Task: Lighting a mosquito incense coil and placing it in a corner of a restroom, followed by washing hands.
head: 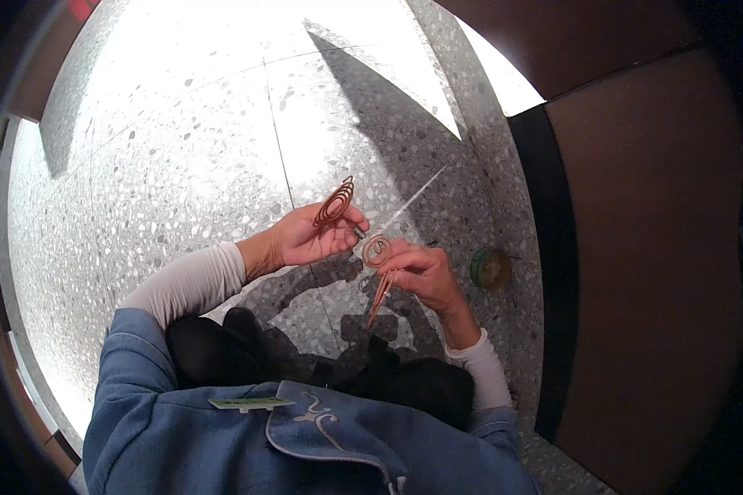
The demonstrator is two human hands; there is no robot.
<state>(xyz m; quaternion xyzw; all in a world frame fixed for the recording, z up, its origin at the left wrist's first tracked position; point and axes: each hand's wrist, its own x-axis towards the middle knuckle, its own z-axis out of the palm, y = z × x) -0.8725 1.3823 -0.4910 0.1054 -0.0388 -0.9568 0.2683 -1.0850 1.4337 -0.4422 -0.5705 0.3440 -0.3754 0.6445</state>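
My left hand (319, 238) holds a reddish-brown spiral coil (334, 203), tilted with its loops standing above the fingers. A small grey metallic cylinder (360, 232) shows at the same hand's fingertips. Close by on the right, my right hand (424, 272) pinches a flat spiral coil (376, 250) with an S-shaped centre. Below those fingers hang slim reddish-brown pieces (382, 297), perhaps more coils seen edge-on. Whether the coils are wire or incense, I cannot tell. A gap separates the two hands, and the right palm is hidden.
Speckled terrazzo floor (179, 179) lies below, with strong glare. A round green-sided tin (490, 270) stands right of my right hand, near a dark skirting (551, 278) and brown panel (644, 247). A thin pale line (415, 197) crosses the shadowed floor. My dark-clad knees (217, 346) are nearest.
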